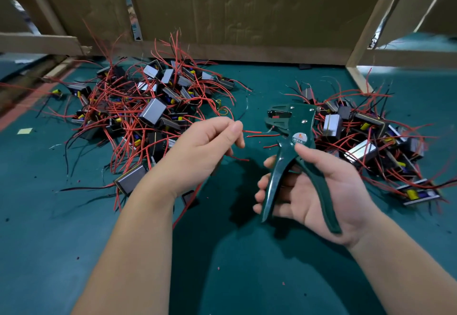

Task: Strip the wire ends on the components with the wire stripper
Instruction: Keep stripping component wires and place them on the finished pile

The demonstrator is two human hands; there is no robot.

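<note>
Green matting covers the bench (222, 265); brown cardboard panels (247, 5) stand along its far edge, with a pale wooden strut (371, 17) rising at the far right corner.

Left edge: a small yellow slip (24, 131) lies flat on the matting.

Far left quarter: a large heap of components (148, 102), small dark blocks with grey metal faces, is tangled in red and black leads that stick out in all directions.

Centre, left of the middle: the left hand (202, 149) is raised over the bench with its fingers curled. Thumb and forefinger pinch a red wire (252, 132), which runs rightward from the fingertips. Its tip lies just beside the tool's head; contact cannot be confirmed. Two more short red lengths lie just below it; whether they are loose cannot be told.

Centre, right of the middle: the dark green wire stripper (294, 126) is held head-up above the bench, with its head toward the wire and its handles spread apart. The right hand (321, 191) grips it: thumb laid near the round label at the pivot, fingers wrapped round the left handle, right handle lying across the palm.

Right edge: a second, smaller heap of components (371, 136) with red and black leads lies just behind the stripper and the right hand.
</note>
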